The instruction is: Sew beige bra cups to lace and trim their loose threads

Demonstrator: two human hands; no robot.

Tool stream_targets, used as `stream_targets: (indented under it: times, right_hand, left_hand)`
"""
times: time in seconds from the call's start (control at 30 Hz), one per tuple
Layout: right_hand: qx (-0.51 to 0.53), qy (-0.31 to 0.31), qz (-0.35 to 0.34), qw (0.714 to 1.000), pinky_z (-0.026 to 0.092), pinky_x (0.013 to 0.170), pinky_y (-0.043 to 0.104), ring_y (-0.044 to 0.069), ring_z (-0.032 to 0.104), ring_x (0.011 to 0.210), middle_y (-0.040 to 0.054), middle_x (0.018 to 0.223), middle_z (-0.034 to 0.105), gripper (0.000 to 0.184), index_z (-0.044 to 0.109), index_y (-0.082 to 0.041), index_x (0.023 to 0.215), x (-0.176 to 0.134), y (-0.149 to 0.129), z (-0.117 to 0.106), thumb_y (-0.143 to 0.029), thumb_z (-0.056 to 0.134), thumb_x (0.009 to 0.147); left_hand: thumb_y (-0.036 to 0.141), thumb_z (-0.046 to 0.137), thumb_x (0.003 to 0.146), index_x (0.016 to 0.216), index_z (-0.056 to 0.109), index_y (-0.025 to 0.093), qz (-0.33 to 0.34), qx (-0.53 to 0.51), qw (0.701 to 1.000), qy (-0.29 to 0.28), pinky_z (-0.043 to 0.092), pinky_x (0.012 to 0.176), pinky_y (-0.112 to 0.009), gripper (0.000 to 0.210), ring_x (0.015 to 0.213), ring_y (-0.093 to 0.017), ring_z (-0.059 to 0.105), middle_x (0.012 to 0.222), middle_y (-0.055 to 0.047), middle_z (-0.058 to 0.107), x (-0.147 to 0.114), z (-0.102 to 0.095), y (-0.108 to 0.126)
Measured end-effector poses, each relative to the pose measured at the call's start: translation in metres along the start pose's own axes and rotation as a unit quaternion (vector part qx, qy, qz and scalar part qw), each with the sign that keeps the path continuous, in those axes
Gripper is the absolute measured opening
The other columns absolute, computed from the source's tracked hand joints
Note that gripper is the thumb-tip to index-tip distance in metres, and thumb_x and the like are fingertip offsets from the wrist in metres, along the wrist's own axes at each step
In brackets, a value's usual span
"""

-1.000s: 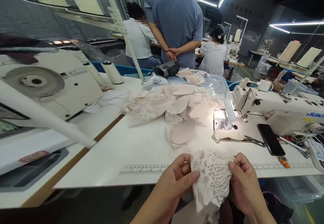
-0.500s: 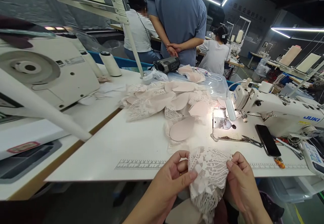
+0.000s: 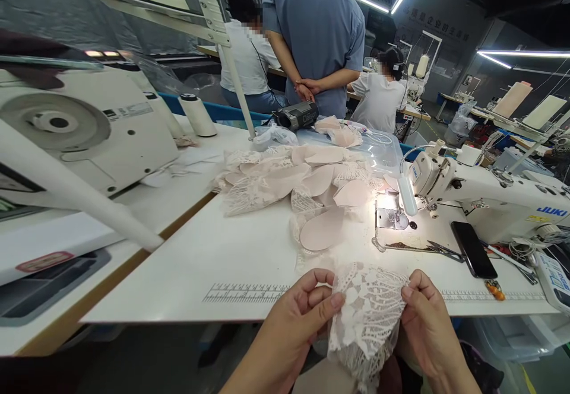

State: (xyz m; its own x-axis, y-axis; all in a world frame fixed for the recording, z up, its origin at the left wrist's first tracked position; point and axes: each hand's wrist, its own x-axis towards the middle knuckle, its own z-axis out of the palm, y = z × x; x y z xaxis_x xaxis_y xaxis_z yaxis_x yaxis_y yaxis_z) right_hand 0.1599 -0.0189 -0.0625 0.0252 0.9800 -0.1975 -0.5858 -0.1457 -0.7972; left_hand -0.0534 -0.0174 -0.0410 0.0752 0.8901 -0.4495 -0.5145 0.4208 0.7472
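Between my hands, at the table's front edge, a pale lace piece point(image 3: 367, 311) is stretched out and hangs down over the edge. My left hand point(image 3: 307, 311) pinches its left side between thumb and fingers. The right side is gripped by the thumb and fingertips of my right hand point(image 3: 425, 308). Below the lace, partly hidden, a smooth beige cup-shaped pad point(image 3: 318, 379) shows near my lap. Just beyond my hands lies another beige pad point(image 3: 321, 229) with lace around it. Farther back is a heap of lace and pads point(image 3: 271, 177).
To the right stands a JUKI sewing machine point(image 3: 503, 195) with its lamp lit. Small scissors point(image 3: 446, 251) and a black phone point(image 3: 473, 250) lie before it. Another machine point(image 3: 84, 127) and a slanting white pole point(image 3: 80, 186) are at left. A person in blue point(image 3: 315, 38) stands behind the table.
The lace has tilted and spread flatter between my hands, its lower end swinging slightly left. Both hands keep their grip. The whole view has shifted slightly.
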Motion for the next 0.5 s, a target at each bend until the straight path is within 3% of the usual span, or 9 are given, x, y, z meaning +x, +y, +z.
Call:
stream_targets:
  times: [0.1, 0.3, 0.4, 0.5]
  right_hand:
    - [0.001, 0.002, 0.004, 1.0, 0.046, 0.067, 0.025, 0.016, 0.053, 0.073, -0.0021, 0.071, 0.062, 0.04, 0.06, -0.023, 0.072, 0.001, -0.001, 0.0014, -0.034, 0.099, 0.073]
    - [-0.029, -0.003, -0.017, 0.999, 0.043, 0.069, 0.025, 0.016, 0.05, 0.071, -0.0036, 0.07, 0.058, 0.044, 0.057, -0.023, 0.073, 0.0012, 0.0018, -0.0006, -0.039, 0.098, 0.074]
    - [-0.059, 0.001, -0.047, 0.997, 0.04, 0.068, 0.025, 0.015, 0.045, 0.069, -0.0048, 0.07, 0.053, 0.043, 0.057, -0.024, 0.076, -0.0005, 0.0068, -0.0038, -0.042, 0.096, 0.077]
    - [-0.069, -0.001, -0.067, 0.995, 0.039, 0.068, 0.025, 0.016, 0.044, 0.071, -0.0046, 0.072, 0.052, 0.042, 0.056, -0.024, 0.078, -0.0014, 0.0085, -0.0054, -0.042, 0.094, 0.08]
  left_hand:
    - [0.058, 0.103, 0.054, 0.079, 0.064, 0.023, 0.017, 0.005, 1.0, -0.014, 0.038, 0.051, -0.019, 0.059, 0.054, -0.01, 0.044, 0.06, 0.008, 0.053, 0.0037, -0.0031, -0.0033]
    - [0.049, 0.097, 0.071, 0.079, 0.064, 0.024, 0.032, -0.022, 0.998, -0.044, 0.049, 0.059, -0.022, 0.042, 0.06, -0.013, 0.05, 0.065, 0.007, 0.056, 0.0025, -0.0065, -0.0048]
    - [0.05, 0.099, 0.068, 0.085, 0.068, 0.024, 0.026, -0.017, 0.998, -0.048, 0.05, 0.059, -0.022, 0.044, 0.062, -0.014, 0.055, 0.067, 0.006, 0.063, -0.0007, -0.0026, -0.0035]
    - [0.037, 0.102, 0.064, 0.08, 0.068, 0.022, 0.054, 0.007, 0.998, -0.025, 0.049, 0.059, -0.02, 0.04, 0.064, -0.014, 0.058, 0.068, 0.005, 0.067, -0.0027, 0.0009, 0.0009]
